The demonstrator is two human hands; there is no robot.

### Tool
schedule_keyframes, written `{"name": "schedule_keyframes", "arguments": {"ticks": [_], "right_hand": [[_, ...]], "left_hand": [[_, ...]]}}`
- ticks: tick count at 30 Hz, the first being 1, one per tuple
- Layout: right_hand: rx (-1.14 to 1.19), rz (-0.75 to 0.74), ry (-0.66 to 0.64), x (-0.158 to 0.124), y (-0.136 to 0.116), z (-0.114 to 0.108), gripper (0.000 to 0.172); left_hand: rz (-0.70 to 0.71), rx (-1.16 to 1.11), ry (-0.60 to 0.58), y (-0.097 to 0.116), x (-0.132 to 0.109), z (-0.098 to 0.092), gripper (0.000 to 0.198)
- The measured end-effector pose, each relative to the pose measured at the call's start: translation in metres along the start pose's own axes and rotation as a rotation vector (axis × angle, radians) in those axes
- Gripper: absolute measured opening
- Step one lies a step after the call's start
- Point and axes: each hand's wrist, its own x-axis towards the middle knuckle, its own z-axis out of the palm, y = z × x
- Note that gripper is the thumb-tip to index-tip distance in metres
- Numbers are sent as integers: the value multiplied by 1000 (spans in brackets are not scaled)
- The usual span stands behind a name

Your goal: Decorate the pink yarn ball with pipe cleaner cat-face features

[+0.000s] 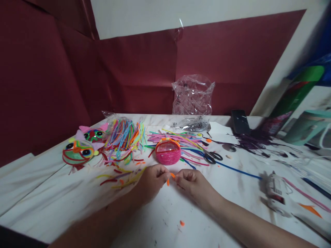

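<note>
My left hand and my right hand meet near the middle of the table, fingers pinched. Between their fingertips is a short bent piece of orange pipe cleaner, touched from both sides. Just beyond them stands a round pink craft piece, wound with pink pipe cleaner, with an orange upper edge and a clear window. Loose yellow and red pipe cleaners lie beside my left wrist. Black-handled scissors rest behind my right hand, their blades over a bundle of pink pipe cleaners.
Two finished-looking face crafts lie at the left, near a bag of colored pipe cleaners. A white glue gun sits at the right. Further back are a clear plastic bag, a phone and dark purple strands. An orange scrap lies in front.
</note>
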Motion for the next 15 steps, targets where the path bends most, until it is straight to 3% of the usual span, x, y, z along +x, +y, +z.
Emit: {"name": "schedule_keyframes", "arguments": {"ticks": [6,13,15], "right_hand": [[38,21,-37,1,4,2,22],[32,-52,108,7,-3,-8,25],[37,-55,90,6,-3,-7,26]], "left_hand": [[99,-14,-1,-7,-1,3,17],[35,-29,0,-3,7,-7,18],[15,-22,-3,-2,7,-7,18]]}}
